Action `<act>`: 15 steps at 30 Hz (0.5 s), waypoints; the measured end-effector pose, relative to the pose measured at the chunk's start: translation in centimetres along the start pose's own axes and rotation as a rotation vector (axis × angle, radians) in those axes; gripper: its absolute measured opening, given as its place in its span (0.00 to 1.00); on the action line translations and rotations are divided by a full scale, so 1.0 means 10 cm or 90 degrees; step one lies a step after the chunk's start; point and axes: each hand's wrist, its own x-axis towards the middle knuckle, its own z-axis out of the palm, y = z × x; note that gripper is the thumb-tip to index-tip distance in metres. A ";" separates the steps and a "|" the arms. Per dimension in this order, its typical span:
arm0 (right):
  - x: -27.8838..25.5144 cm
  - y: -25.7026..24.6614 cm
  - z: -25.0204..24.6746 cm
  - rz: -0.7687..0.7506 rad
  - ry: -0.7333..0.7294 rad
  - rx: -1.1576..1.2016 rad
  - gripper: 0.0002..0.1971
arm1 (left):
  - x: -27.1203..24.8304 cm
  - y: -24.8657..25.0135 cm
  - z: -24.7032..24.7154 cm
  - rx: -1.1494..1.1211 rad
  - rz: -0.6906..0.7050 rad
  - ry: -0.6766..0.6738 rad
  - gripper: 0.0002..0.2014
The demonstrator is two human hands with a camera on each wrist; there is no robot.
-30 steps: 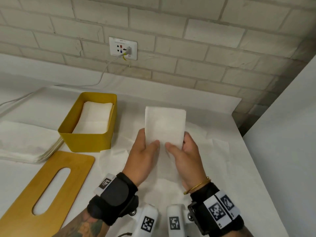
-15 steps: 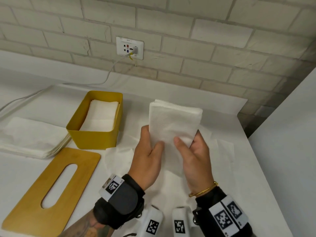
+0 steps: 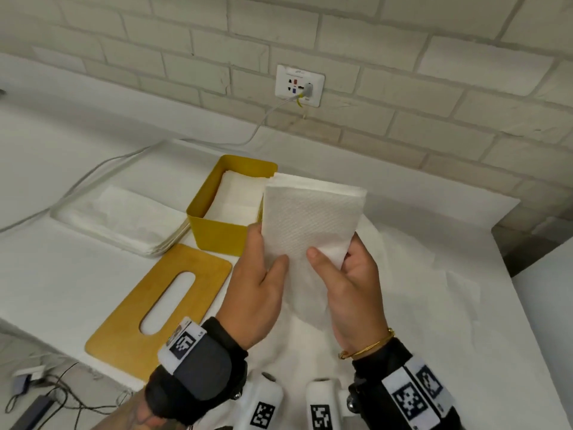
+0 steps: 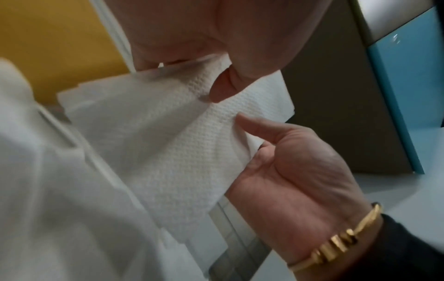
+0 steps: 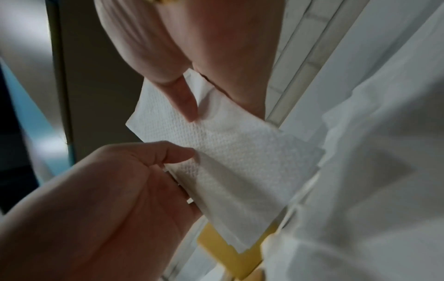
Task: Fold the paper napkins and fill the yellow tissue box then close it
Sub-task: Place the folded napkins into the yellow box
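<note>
Both hands hold a folded white paper napkin (image 3: 313,218) up above the table, just right of the yellow tissue box (image 3: 217,231). My left hand (image 3: 263,274) pinches its lower left edge, thumb on top. My right hand (image 3: 350,274) pinches its lower right edge. The wrist views show the same napkin (image 4: 168,136) (image 5: 230,150) caught between thumbs and fingers. Folded napkins lie inside the open box. The yellow lid (image 3: 155,302) with an oval slot lies flat on the table in front of the box.
A stack of unfolded napkins (image 3: 124,218) lies left of the box. An unfolded sheet (image 3: 418,274) is spread under my hands. A cable runs from the wall socket (image 3: 299,85) along the back left. The table ends close at right and at the near left, with cables on the floor.
Both hands have lifted the folded napkin up off the table and carried it a little left, nearer the box. The head view has shifted, so everything sits further right.
</note>
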 end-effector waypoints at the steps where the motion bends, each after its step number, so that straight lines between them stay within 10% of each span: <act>1: 0.01 0.02 0.10 0.003 -0.024 0.012 0.15 | -0.03 0.02 -0.11 0.016 0.015 0.025 0.19; 10: -0.24 0.46 0.65 0.135 -0.132 -0.082 0.16 | -0.59 -0.39 -0.66 0.125 -0.100 0.125 0.15; 15: -0.17 0.23 0.68 0.073 -0.155 -0.070 0.18 | -0.48 -0.13 -0.72 0.099 -0.018 0.161 0.14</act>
